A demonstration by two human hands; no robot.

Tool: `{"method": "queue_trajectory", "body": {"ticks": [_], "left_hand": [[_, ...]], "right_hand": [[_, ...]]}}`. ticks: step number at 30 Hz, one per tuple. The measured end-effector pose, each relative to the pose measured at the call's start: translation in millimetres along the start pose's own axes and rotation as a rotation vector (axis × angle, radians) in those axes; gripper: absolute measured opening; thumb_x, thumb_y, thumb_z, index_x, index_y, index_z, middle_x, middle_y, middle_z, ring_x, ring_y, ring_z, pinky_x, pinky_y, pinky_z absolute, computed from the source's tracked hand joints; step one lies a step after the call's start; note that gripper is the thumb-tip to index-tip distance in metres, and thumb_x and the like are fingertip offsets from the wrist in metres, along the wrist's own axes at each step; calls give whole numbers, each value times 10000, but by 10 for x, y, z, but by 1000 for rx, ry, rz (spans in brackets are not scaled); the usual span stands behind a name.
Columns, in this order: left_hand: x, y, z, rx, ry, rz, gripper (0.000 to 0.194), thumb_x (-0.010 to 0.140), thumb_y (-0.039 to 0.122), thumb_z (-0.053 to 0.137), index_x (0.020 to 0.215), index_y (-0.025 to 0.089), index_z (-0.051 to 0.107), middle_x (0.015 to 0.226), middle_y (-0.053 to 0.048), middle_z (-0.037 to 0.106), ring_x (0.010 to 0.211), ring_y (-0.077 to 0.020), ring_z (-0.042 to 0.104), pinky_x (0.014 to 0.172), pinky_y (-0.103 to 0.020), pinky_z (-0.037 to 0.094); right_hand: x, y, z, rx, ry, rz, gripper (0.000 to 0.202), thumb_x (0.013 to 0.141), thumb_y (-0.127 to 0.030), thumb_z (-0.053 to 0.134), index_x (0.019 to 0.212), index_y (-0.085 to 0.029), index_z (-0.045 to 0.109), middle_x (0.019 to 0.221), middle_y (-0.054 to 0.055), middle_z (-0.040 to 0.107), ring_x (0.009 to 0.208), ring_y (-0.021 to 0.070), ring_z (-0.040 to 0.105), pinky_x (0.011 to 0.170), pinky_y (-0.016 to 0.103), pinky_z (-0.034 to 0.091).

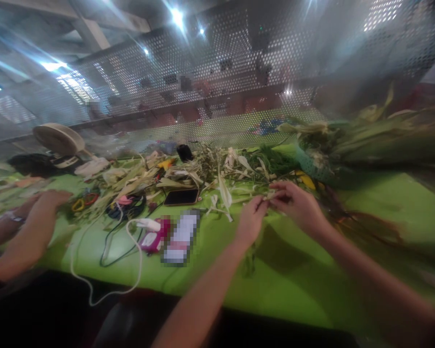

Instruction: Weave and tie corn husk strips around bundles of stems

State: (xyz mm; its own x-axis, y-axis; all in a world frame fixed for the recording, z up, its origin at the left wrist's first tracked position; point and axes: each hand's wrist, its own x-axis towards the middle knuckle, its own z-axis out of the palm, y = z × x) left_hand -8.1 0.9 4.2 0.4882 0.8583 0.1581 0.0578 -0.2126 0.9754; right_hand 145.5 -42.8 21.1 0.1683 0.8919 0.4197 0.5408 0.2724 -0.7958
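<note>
Over the green table [203, 282], my left hand [253, 217] and my right hand [293, 200] come together fingertip to fingertip. Both are closed in a pinch around a small pale piece of plant material [269, 195], mostly covered by the fingers. A thin green strand hangs blurred below my left hand. Just to the left lies a dry pale husk leaf [224, 195]. Behind the hands spreads a long heap of dried husks and stems [188, 174].
A black phone [181, 196], a blurred-out phone [181, 238], a magenta item [156, 237] and a white cable [140, 261] lie left. Another person's arms [36, 232] reach in at far left. A green basket [313, 159] with long leaves stands right. A perforated screen [210, 72] rises behind.
</note>
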Motion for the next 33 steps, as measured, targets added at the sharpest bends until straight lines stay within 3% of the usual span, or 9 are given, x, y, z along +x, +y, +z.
{"method": "queue_trajectory", "body": {"ticks": [8, 15, 19, 25, 33], "left_hand": [[-25, 28, 37, 12, -26, 33, 185, 923, 310, 475, 797, 186, 535, 744, -2, 484, 746, -145, 476, 717, -279, 413], [-58, 36, 95, -144, 31, 49, 184, 946, 324, 453, 833, 194, 514, 779, -1, 477, 756, -142, 482, 709, -273, 442], [-41, 40, 55, -204, 33, 8, 167, 944, 318, 463, 846, 193, 515, 782, 1, 457, 754, -136, 468, 717, -268, 447], [-8, -8, 42, -307, 58, -42, 180, 923, 347, 501, 829, 193, 494, 774, 9, 451, 729, -122, 451, 715, -259, 443], [-19, 37, 25, -217, -13, -41, 203, 920, 371, 481, 807, 205, 451, 764, 9, 419, 735, -137, 441, 721, -279, 460]], "right_hand": [[20, -37, -26, -18, -9, 77, 161, 831, -358, 657, 817, -207, 711, 751, 15, 706, 663, 163, 620, 609, 258, 462], [6, -40, 24, 196, 23, 177, 186, 803, -380, 675, 765, -200, 650, 692, -8, 616, 640, 142, 550, 584, 250, 430], [-16, -64, 67, 265, 24, 192, 246, 789, -429, 702, 860, -198, 653, 741, 13, 651, 662, 155, 580, 580, 258, 455], [-52, -58, 91, 51, 56, 46, 175, 825, -371, 684, 876, -204, 695, 815, 43, 713, 714, 176, 644, 666, 291, 512], [-49, -77, 31, -136, 75, -137, 102, 867, -246, 617, 875, -230, 718, 851, 41, 709, 749, 190, 655, 681, 304, 511]]}}
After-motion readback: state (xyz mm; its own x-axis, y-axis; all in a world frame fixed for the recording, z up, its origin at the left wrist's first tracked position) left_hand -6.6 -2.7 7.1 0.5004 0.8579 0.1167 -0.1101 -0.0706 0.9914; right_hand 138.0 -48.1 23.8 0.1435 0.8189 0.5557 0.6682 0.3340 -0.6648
